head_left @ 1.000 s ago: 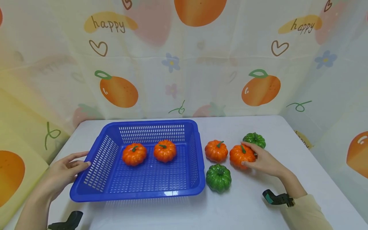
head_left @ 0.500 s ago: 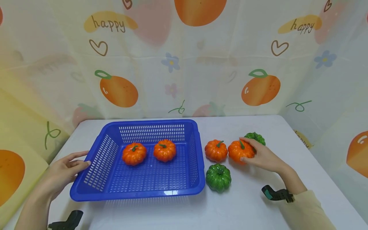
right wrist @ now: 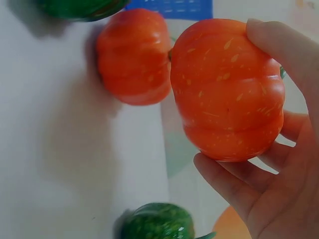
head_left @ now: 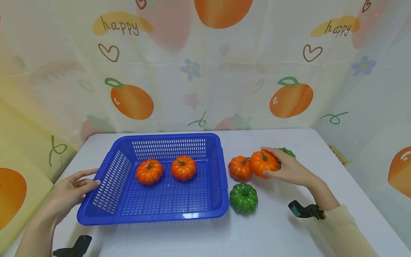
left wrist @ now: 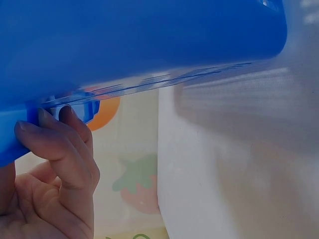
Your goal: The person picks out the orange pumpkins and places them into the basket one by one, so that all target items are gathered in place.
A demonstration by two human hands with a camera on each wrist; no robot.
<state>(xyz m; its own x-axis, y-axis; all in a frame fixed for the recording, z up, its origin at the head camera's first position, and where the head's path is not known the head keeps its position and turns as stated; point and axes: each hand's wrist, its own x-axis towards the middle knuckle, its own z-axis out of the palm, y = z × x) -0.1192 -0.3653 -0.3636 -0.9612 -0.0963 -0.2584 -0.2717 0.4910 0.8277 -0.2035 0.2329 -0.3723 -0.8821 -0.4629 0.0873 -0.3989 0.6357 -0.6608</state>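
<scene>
My right hand [head_left: 290,167] grips an orange pumpkin [head_left: 264,164] between thumb and fingers; the right wrist view shows this pumpkin [right wrist: 227,89] raised off the table. Just left of it, another orange pumpkin [head_left: 240,168] sits on the table. A green pumpkin [head_left: 243,198] lies nearer the front, and a second green one [head_left: 287,152] is mostly hidden behind my right hand. At the left, my left hand [head_left: 72,192] holds the rim of a blue plastic basket [head_left: 154,219], its fingers [left wrist: 55,144] curled at the edge. Two orange pumpkins [head_left: 150,172] rest inside the basket.
The white table [head_left: 273,228] carries everything, with its back edge against a fruit-printed curtain [head_left: 205,89]. The basket's right wall stands close beside the loose pumpkins. Dark camera mounts [head_left: 306,210] are strapped to both wrists.
My right hand has moved left and lifted the orange pumpkin, which now partly overlaps its orange neighbour in the head view. My left hand and the basket have stayed put.
</scene>
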